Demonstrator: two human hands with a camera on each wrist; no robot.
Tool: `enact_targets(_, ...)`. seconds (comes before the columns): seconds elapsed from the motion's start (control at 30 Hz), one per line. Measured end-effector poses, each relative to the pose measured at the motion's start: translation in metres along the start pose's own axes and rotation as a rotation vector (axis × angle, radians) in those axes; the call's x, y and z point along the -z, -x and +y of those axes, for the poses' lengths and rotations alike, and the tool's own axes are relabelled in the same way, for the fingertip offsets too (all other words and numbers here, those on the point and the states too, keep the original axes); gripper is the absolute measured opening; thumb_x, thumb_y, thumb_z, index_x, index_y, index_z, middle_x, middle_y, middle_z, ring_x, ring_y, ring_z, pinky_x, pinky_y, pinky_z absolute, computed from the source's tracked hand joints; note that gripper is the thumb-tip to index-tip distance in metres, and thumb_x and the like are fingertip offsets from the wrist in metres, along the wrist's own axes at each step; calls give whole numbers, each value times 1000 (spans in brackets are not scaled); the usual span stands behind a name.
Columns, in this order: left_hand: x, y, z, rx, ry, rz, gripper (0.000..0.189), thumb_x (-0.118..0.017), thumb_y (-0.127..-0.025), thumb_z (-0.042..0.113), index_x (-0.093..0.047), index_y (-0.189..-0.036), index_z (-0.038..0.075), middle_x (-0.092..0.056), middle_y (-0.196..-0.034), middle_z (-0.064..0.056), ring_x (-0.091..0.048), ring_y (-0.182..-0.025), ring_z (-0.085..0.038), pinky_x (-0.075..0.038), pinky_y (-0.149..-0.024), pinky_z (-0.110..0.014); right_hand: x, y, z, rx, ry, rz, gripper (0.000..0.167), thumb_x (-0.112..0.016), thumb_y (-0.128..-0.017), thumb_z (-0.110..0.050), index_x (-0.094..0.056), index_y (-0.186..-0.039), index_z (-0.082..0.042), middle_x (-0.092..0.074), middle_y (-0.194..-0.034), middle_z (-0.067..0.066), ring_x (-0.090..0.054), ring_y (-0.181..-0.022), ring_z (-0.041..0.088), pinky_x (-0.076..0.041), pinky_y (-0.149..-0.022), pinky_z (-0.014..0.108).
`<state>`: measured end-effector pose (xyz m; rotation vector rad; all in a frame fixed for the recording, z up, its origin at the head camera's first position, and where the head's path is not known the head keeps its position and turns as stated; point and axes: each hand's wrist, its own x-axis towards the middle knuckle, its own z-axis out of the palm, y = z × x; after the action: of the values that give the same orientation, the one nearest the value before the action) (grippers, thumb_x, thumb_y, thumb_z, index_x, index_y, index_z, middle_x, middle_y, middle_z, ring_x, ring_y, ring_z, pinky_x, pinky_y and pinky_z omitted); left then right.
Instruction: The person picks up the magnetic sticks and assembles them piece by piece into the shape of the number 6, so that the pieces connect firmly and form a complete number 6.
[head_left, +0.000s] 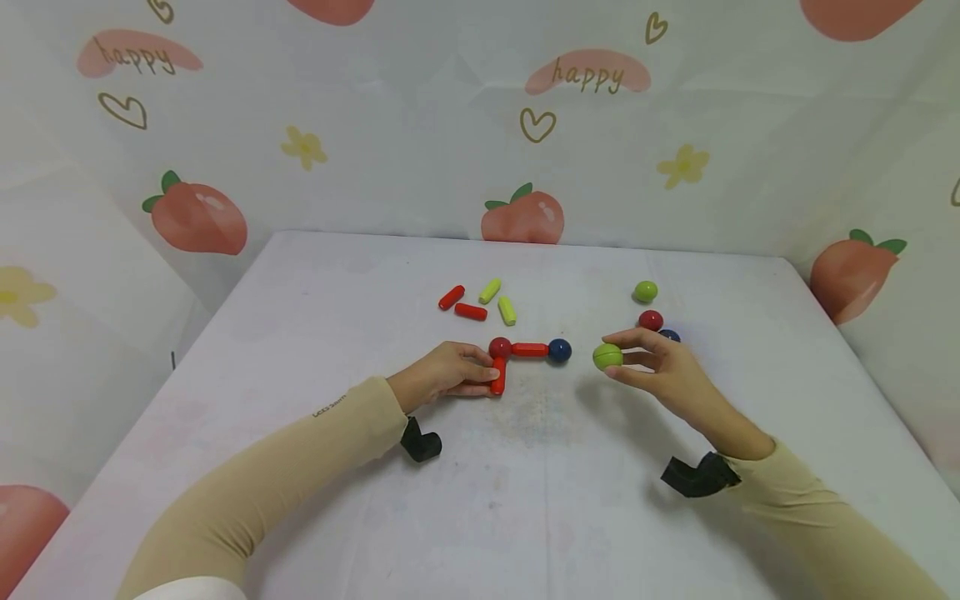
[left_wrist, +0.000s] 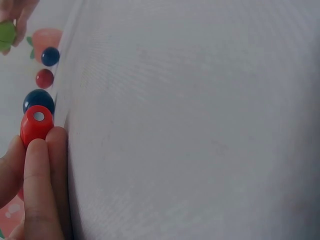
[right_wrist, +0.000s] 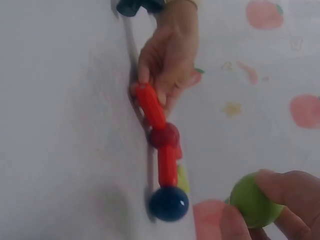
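Note:
My left hand (head_left: 453,369) pinches a short red rod (head_left: 498,377) between thumb and fingers. The rod's far end meets a red ball (head_left: 500,347), and from that ball a second red rod (head_left: 530,350) runs right to a blue ball (head_left: 559,351), making an L shape on the table. In the left wrist view the held rod's near end (left_wrist: 38,117) shows a round silvery spot. My right hand (head_left: 660,367) holds a green ball (head_left: 607,357) in its fingertips, above the table and to the right of the blue ball.
Behind the joined pieces lie two loose red rods (head_left: 471,312) and two yellow-green rods (head_left: 490,290). Past my right hand are another green ball (head_left: 645,291), a red ball (head_left: 651,320) and a partly hidden blue ball (head_left: 670,335). A printed cloth (head_left: 420,125) hangs behind the white table (head_left: 360,275).

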<state>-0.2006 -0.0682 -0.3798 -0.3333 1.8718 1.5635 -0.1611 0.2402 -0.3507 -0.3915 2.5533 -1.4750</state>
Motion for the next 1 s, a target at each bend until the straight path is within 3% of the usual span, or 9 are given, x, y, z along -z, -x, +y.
enact_targets(0.2,0,0,0,-2,-4,1,34,-70,-88,9,-61,-120,5,-63,-103,-9,-69,-77,-13,-57,-71,-23,-16,-4,-6,-14,-31,-56,39,-73,-87,-22,-60,-120,-7,-62,-120,11,-61,-109,29,-52,-83,20)
enact_targets(0.5,0,1,0,0,14,-2,31,-70,-88,9,-62,-117,4,-63,-101,-8,-68,-76,-13,-57,-72,-24,-43,-10,-11,24,-98,-152,36,-75,-84,-17,-63,-117,-8,-65,-114,8,-62,-108,22,-52,-87,22)
enact_targets(0.73,-1,0,-1,-6,19,-4,28,-70,-88,8,-62,-115,4,-63,-99,-7,-68,-75,-12,-57,-72,-24,-62,-15,-15,-4,-177,-223,37,-75,-84,-11,-60,-117,-3,-61,-116,13,-63,-106,26,-54,-87,27)
enact_targets(1.0,0,-1,-2,-10,2,-2,29,-69,-89,9,-62,-116,4,-64,-100,-8,-69,-75,-12,-57,-72,-24,-80,-20,-16,33,-153,-276,40,-75,-84,-12,-59,-119,-3,-62,-120,13,-62,-104,25,-54,-89,36)
